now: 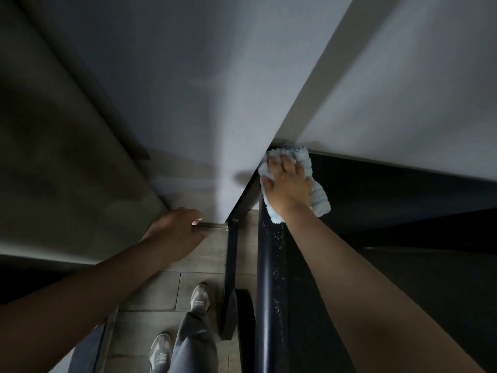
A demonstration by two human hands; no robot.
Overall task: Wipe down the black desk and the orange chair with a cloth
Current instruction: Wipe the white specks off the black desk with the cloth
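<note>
My right hand (286, 185) lies flat with spread fingers on a light blue and white cloth (318, 196), pressing it onto the far corner of the black desk (403, 211), right where the desk meets the white walls. The desk's rounded front edge (270, 278) runs toward me and shows pale specks. My left hand (176, 228) hangs in the air to the left of the desk, fingers loosely curled, holding nothing. No orange chair is in view.
White walls (215, 103) form a corner just behind the desk. A black desk leg (231, 265) and a dark round object (243, 313) stand left of the desk edge. My grey shoes (200, 298) stand on the grey tiled floor (150, 294).
</note>
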